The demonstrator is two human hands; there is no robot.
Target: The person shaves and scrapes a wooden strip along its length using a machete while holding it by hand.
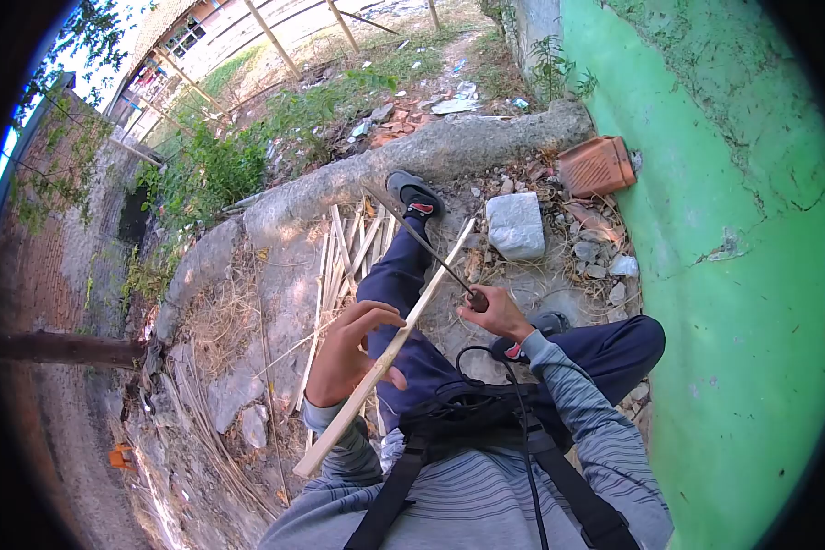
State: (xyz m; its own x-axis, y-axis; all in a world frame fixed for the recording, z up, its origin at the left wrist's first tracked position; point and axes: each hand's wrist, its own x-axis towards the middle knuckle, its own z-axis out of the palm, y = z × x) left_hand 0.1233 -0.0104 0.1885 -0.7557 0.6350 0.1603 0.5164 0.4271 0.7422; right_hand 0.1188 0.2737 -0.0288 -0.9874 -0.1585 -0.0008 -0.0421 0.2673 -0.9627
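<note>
My left hand [344, 346] is curled loosely around a long pale bamboo strip [353, 403], its thumb on one side and its fingers on the other. The strip slants from over my left forearm up to the right, past my knee. In my right hand [500, 313] is a knife with a brown handle [478, 300]. Its long, narrow dark blade [403, 223] points up and left, crossing the strip near its upper end. Whether the blade touches the strip, I cannot tell. More pale strips [339, 247] lie on the ground beside my outstretched leg.
A white stone block [515, 226] and an orange-brown plastic basket [596, 167] stand near the green wall [733, 367] at right. A low concrete ledge [412, 154] curves beyond my foot. Rubble and dry stalks [215, 431] lie around.
</note>
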